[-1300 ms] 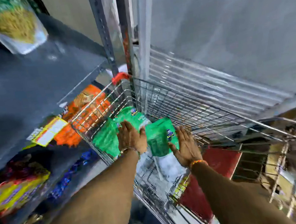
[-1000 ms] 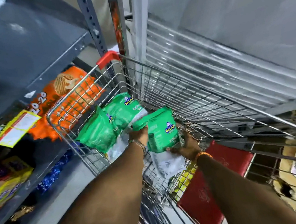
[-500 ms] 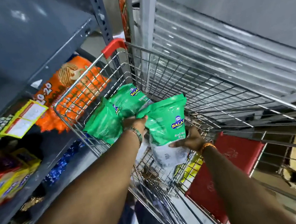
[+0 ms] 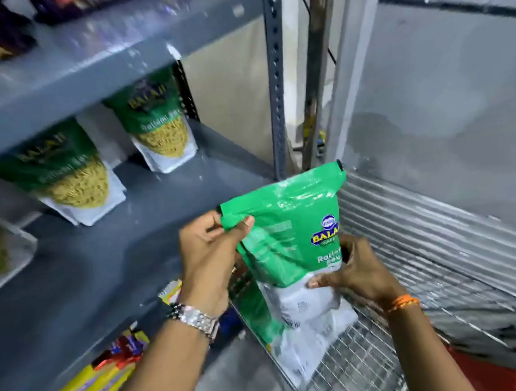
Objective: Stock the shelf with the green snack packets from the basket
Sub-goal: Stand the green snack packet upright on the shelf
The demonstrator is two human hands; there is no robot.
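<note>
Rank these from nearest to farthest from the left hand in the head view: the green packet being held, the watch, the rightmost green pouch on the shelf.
1. Green packet: pinched at its top corner by the left hand.
2. Watch: on that wrist, just below.
3. Rightmost green pouch: upright at the shelf's back, up and left.

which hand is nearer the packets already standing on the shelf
Left. The left hand grips the held packet's top corner on the side towards the shelf packets; the right hand is on its far side, over the basket.
</note>
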